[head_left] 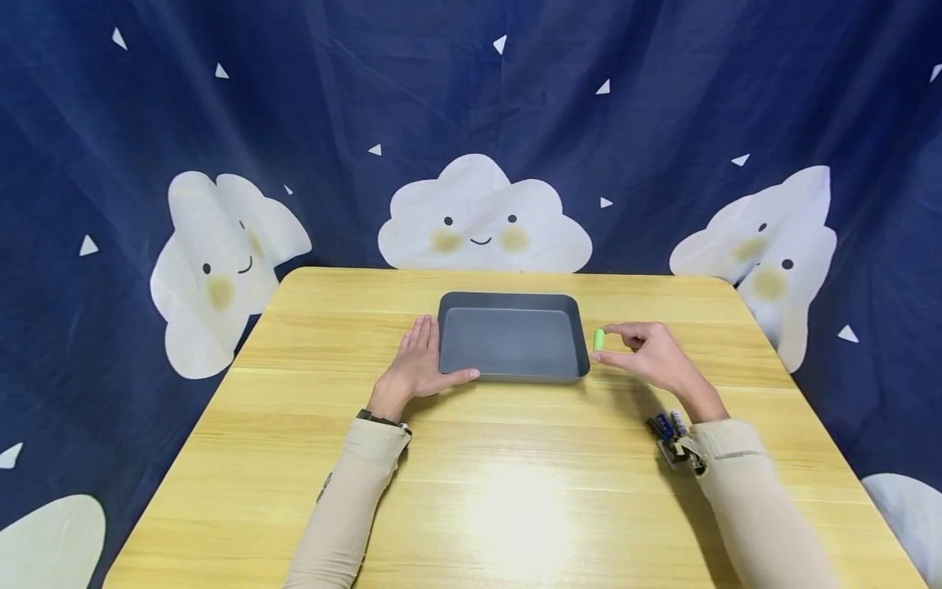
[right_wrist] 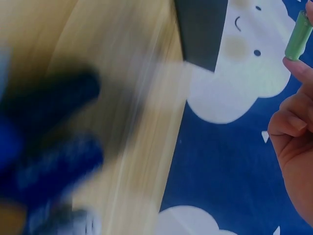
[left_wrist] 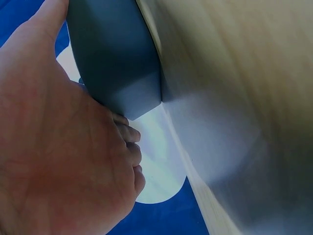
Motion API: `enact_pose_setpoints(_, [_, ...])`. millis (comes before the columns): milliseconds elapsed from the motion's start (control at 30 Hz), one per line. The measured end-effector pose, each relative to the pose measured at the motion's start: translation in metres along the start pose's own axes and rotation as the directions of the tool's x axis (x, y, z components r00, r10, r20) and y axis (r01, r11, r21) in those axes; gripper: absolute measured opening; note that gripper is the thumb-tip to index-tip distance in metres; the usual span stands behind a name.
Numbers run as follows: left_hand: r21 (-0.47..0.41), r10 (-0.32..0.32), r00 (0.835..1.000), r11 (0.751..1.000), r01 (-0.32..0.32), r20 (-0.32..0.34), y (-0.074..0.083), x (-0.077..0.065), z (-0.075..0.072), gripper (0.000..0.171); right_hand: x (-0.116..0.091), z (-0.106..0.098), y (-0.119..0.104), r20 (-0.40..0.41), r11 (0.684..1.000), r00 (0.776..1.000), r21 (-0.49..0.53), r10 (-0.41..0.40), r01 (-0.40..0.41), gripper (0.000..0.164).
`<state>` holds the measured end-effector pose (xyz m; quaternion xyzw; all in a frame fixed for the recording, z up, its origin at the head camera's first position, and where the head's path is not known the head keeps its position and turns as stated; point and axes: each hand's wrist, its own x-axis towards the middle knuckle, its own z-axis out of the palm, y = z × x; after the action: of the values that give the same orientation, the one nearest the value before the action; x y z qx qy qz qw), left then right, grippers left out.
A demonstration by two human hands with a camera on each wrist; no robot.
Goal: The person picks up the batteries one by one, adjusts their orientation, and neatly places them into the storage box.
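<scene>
A dark grey rectangular baking pan [head_left: 508, 339] sits on the table, its inside bare. My left hand [head_left: 419, 364] rests against the pan's left wall, fingers straight and pointing away, thumb stretched along the front rim. In the left wrist view the palm [left_wrist: 63, 147] lies beside the pan's dark outer wall [left_wrist: 117, 58]. Just right of the pan, my right hand [head_left: 655, 353] pinches a small light-green cylinder [head_left: 599, 339] end to end between thumb and index finger. The right wrist view shows this cylinder [right_wrist: 298, 36] upright-tilted between the fingertips, the other fingers curled in.
Several dark and blue cylinders [head_left: 668, 427] lie by the right wrist, large and blurred in the right wrist view. The light wooden table [head_left: 309, 458] reaches back to a blue curtain [head_left: 331, 98] with cloud faces.
</scene>
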<state>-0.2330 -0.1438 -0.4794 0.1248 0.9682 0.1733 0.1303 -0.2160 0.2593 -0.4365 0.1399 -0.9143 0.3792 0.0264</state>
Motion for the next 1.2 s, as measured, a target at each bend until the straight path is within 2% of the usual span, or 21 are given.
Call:
enact_pose_setpoints(533, [0.004,0.002,1.000,1.000,-0.002,-0.005,0.000,0.000,0.000,0.130,0.030,0.034,-0.023,0.020,0.985,1.000,0.171,0.003,-0.007,0.056])
enact_pose_setpoints(667, [0.005,0.004,1.000,1.000,-0.004,-0.004,0.000,0.000,0.001,0.131,0.039,0.044,-0.029,0.033,0.984,0.999,0.179,-0.014,0.008,0.058])
enact_pose_setpoints(967, [-0.006,0.008,1.000,1.000,-0.009,-0.028,-0.001,-0.002,0.002,0.131,0.062,0.069,-0.039,0.059,0.980,0.996,0.194,-0.068,0.055,0.051])
enact_pose_setpoints(1200, [-0.005,0.000,1.000,1.000,0.000,-0.019,-0.001,-0.001,0.001,0.131,0.075,0.087,-0.048,0.075,0.974,0.991,0.208,-0.110,0.092,0.052])
